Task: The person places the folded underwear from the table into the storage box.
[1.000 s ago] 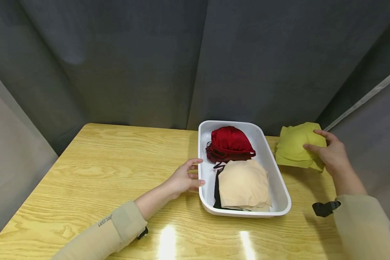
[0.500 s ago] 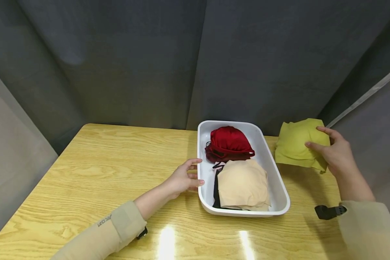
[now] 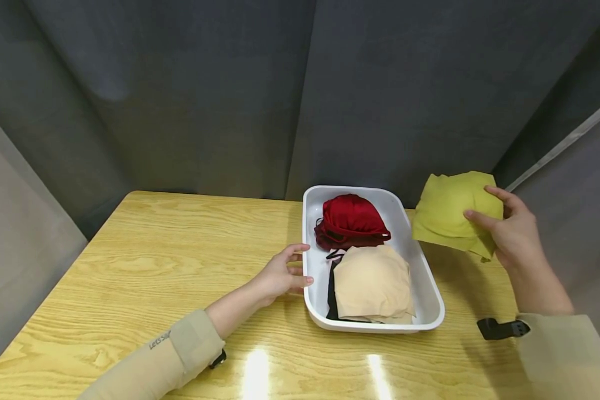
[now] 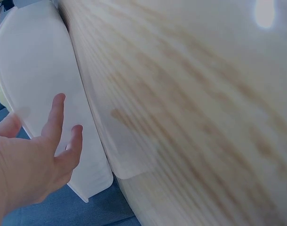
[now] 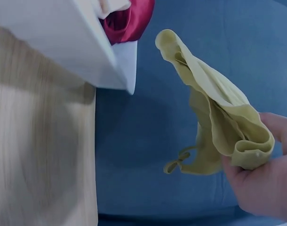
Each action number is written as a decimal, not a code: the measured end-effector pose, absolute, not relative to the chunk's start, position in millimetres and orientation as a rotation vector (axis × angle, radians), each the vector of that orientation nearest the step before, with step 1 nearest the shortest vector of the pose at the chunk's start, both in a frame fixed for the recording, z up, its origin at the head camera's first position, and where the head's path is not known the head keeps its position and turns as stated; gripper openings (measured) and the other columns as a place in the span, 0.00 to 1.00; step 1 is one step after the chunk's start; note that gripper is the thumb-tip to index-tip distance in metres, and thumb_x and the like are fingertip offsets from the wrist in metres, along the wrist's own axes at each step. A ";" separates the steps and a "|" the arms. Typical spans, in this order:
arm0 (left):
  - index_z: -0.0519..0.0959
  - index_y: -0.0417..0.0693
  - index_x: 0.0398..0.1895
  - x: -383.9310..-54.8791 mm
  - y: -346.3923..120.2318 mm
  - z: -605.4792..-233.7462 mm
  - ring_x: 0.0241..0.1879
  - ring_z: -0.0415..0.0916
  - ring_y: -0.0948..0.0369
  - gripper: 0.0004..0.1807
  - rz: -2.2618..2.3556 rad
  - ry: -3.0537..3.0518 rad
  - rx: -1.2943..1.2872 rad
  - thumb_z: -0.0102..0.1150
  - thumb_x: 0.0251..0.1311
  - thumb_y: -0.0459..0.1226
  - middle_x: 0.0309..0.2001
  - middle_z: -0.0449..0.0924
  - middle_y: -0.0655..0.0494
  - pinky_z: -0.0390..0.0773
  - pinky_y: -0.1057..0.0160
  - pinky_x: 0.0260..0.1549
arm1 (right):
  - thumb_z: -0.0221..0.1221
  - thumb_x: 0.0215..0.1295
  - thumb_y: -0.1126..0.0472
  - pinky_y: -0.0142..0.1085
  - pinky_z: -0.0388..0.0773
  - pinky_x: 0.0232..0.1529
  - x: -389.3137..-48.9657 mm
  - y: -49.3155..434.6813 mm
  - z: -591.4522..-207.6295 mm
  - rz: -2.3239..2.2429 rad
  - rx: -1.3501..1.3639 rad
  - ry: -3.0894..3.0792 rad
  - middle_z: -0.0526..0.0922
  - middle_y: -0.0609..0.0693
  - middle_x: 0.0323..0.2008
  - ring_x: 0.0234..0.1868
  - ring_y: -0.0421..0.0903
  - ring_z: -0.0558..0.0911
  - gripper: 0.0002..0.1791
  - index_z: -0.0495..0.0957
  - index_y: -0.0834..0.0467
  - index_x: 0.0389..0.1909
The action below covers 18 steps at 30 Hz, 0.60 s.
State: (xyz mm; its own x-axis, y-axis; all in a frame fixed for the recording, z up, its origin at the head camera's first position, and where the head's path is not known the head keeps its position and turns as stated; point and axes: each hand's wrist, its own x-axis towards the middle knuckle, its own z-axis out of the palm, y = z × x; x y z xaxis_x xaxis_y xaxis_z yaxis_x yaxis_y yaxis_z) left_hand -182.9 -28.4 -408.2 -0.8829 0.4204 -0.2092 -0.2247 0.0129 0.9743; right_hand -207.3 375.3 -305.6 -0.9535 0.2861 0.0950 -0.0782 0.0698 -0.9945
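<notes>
At the right, my right hand (image 3: 517,233) holds a folded yellow-green bra (image 3: 455,208) by its right side, thumb on the near face. In the right wrist view the bra (image 5: 214,99) is seen edge-on, its layers doubled over and a thin loop hanging below. My left hand (image 3: 277,275) touches the left rim of a white plastic bin (image 3: 432,303); in the left wrist view its fingers are loosely spread beside the bin's outer wall (image 4: 35,61). Inside the bin lie a dark red satin bra (image 3: 355,216) at the back and a folded beige bra (image 3: 375,283) in front.
A black-and-pink piece of clothing (image 3: 333,289) shows from under the beige bra. The bin stands on a wood-grain table (image 3: 180,250), near its back edge. Dark grey curtains (image 3: 205,100) hang behind the table.
My right hand has lifted the yellow-green bra a little and brought it slightly left, so it overlaps the bin's right rim in the head view. The left hand stays at the bin.
</notes>
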 end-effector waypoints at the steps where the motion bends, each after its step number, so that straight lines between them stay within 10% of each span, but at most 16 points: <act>1: 0.60 0.49 0.68 -182.8 -28.4 -407.9 0.48 0.74 0.52 0.38 1.923 1.850 0.197 0.59 0.54 0.21 0.65 0.57 0.36 0.83 0.55 0.37 | 0.68 0.50 0.71 0.19 0.75 0.31 -207.2 373.1 -304.9 1.974 -0.197 -2.066 0.68 0.40 0.46 0.41 0.36 0.70 0.38 0.68 0.49 0.62; 18: 0.60 0.49 0.67 -182.5 -28.4 -408.5 0.52 0.72 0.46 0.38 1.941 1.838 0.179 0.59 0.54 0.21 0.64 0.58 0.36 0.83 0.54 0.38 | 0.68 0.49 0.73 0.20 0.77 0.34 -212.4 333.9 -296.5 2.009 -0.109 -1.966 0.67 0.42 0.48 0.45 0.39 0.69 0.38 0.67 0.53 0.62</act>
